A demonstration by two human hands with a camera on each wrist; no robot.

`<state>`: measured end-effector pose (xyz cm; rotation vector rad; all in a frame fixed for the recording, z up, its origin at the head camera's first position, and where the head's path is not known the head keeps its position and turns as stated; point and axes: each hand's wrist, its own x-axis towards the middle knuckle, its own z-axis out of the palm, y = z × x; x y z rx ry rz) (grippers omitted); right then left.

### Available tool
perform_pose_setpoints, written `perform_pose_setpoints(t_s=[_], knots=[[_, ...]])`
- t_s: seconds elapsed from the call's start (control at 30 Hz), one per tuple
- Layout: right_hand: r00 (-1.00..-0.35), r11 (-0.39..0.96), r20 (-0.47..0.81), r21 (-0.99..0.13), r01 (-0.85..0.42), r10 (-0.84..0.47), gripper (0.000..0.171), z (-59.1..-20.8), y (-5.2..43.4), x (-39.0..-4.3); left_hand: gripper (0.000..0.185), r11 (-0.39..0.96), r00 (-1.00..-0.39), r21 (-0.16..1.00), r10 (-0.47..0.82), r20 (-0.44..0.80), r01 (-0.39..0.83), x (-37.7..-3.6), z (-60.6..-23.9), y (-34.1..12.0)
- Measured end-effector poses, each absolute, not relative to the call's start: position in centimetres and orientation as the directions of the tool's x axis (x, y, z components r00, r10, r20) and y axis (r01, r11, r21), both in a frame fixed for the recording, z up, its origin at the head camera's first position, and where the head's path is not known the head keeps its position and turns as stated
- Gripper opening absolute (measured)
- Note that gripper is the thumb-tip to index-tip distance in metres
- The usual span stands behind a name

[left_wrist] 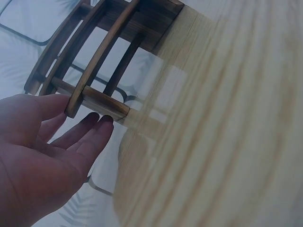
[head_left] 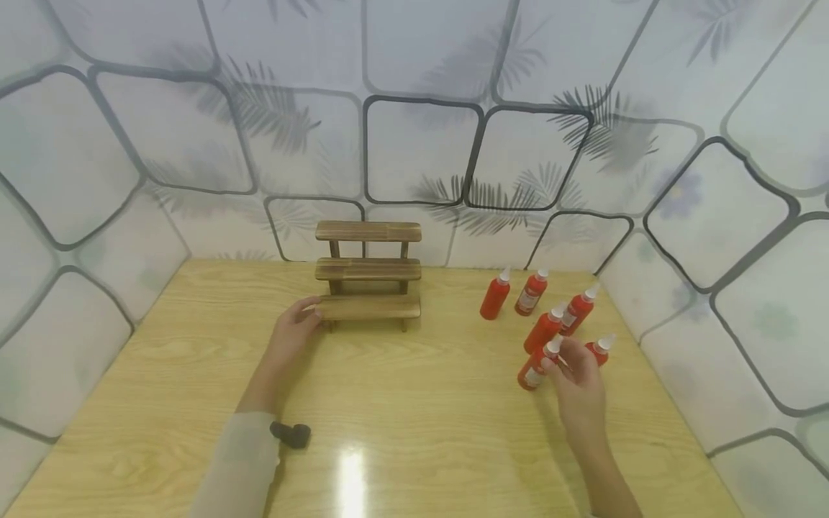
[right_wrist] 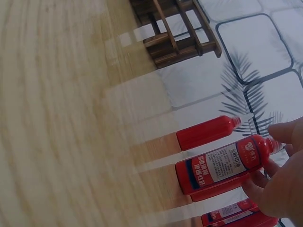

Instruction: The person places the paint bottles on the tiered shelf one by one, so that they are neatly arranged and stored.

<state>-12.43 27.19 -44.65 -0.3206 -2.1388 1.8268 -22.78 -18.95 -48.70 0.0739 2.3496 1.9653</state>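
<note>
The right hand [head_left: 578,385] pinches the neck of the nearest red bottle [head_left: 537,367], thumb and fingers [right_wrist: 289,131] closed round it just below the white cap; the right wrist view shows its labelled body [right_wrist: 220,166] held between them. This bottle stands on the wooden table [head_left: 414,424] at the near right, leaning so that its long axis runs from base at the near left up to cap at the far right. Close round it stand five more red bottles: one [head_left: 602,349] just right of the hand, partly hidden by the fingers, two [head_left: 545,327] [head_left: 578,309] just beyond, and two [head_left: 495,296] [head_left: 532,291] farther off toward the wall. All point their white caps upward with a slight tilt.

The left hand [head_left: 294,331] lies at the left end of the wooden step rack [head_left: 368,277], fingers [left_wrist: 90,137] straight and relaxed, their tips touching or just at the lowest step [head_left: 369,308]; nothing is gripped. The rack has three steps rising toward the far wall, its long side running left to right. A small black object [head_left: 291,434] sits by the left sleeve [head_left: 239,460], well apart from the bottles
</note>
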Motion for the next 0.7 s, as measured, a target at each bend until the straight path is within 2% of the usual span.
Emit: perform_pose_setpoints(t_s=[0.37, 0.7], knots=[[-0.935, 0.141, 0.047, -0.99, 0.004, 0.353, 0.055, -46.1, 27.1, -12.7, 0.053, 0.138, -0.995, 0.99, 0.083, -0.047, -0.036, -22.6, -48.4, -18.9], [-0.93, 0.201, 0.044, -0.979, 0.032, 0.365, 0.058, -46.7, 27.1, -12.9, 0.052, 0.104, -0.994, 0.993, 0.081, -0.068, -0.06, -22.9, -48.8, -18.9]])
